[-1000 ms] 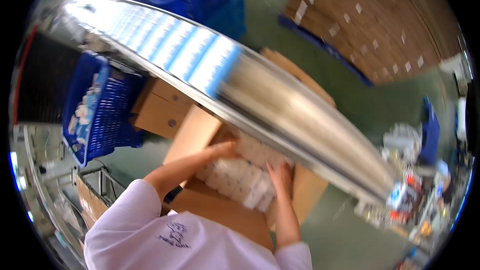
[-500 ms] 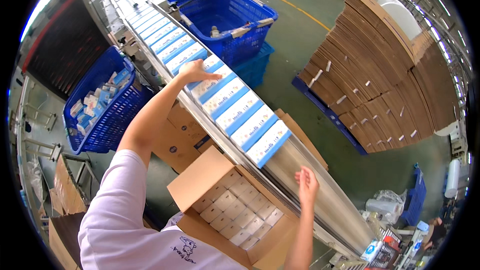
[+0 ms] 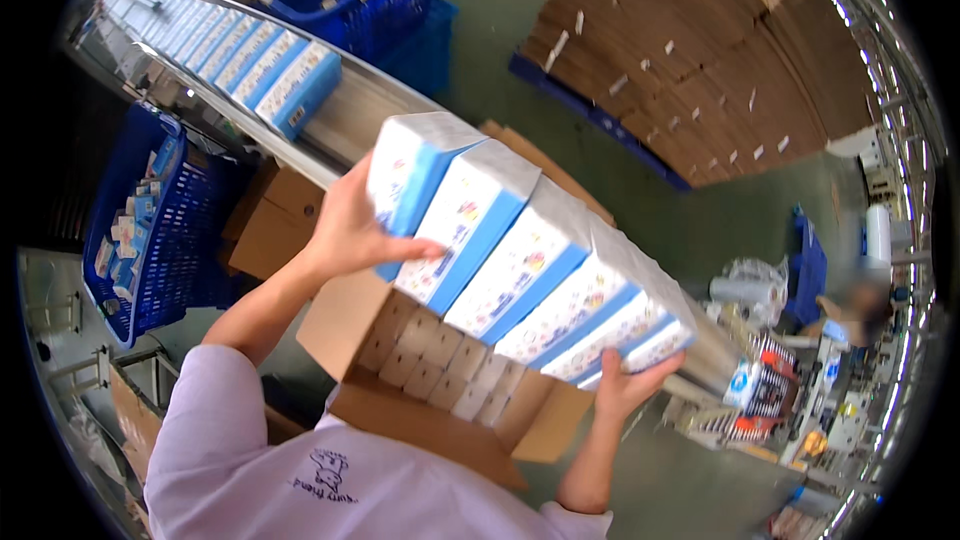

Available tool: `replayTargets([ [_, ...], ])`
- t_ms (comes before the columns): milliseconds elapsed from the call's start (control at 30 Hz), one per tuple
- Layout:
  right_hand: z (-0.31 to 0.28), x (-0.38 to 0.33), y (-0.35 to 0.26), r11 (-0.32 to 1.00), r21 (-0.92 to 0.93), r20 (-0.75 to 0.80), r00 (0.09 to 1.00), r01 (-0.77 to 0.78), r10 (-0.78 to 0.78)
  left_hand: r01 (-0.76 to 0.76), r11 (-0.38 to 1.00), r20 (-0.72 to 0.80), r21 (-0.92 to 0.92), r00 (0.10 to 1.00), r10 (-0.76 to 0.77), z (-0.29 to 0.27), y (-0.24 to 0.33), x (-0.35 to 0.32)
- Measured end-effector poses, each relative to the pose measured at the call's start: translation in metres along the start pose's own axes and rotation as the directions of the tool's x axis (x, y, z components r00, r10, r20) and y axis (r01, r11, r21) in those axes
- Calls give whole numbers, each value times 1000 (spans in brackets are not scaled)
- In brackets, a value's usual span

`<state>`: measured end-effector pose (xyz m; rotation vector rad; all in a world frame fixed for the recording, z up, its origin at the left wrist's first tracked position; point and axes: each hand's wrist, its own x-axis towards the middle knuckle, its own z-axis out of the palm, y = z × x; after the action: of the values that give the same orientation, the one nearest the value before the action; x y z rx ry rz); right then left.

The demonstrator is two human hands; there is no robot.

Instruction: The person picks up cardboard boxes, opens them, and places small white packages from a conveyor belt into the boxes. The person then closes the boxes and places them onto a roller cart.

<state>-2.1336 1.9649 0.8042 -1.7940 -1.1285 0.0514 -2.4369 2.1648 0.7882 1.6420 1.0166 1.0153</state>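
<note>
A row of several white-and-blue tissue packs [image 3: 510, 255], pressed side by side, is held up between my two hands. My left hand [image 3: 350, 225] grips the left end, its thumb across the printed sides. At the right end, my right hand [image 3: 628, 385] presses against the last pack, thumb up and fingers partly hidden. The row hangs tilted, over the conveyor's near edge and the back of an open cardboard carton [image 3: 420, 425]. Inside the carton stand rows of white packs [image 3: 440, 365]. More tissue packs [image 3: 290, 85] lie in line on the conveyor belt [image 3: 350, 125], up to the left.
Left of the conveyor sits a blue basket [image 3: 165, 260] with loose packs. Another blue basket [image 3: 340, 10] stands beyond the belt, on a lighter blue crate [image 3: 425, 50]. Flattened cardboard [image 3: 690, 60] is stacked on a blue pallet at the far right. Machinery [image 3: 770, 390] stands at the belt's right end.
My hands have closed on a row of packs and lifted it off the belt, toward the carton. A bare stretch of belt now shows. The view has shifted right.
</note>
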Motion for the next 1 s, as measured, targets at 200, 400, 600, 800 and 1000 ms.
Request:
replayTargets([
  [200,-51,-108,-19,942,-133,225,916,-308,331,138,952,263,273,941,-212,21,-14,-130],
  [400,46,-140,98,644,-749,659,79,156,748,-569,676,868,468,150,-474,115,-236,-198],
  [600,35,-154,101,790,-613,768,250,20,589,-162,698,662,697,519,-540,103,-120,-148],
  [800,14,-192,108,859,-394,872,427,325,238,-245,803,640,543,740,-207,102,-130,-203],
  [1000,31,-68,32,893,-91,566,761,441,-318,-89,904,-91,418,986,139,-42,-102,-55],
])
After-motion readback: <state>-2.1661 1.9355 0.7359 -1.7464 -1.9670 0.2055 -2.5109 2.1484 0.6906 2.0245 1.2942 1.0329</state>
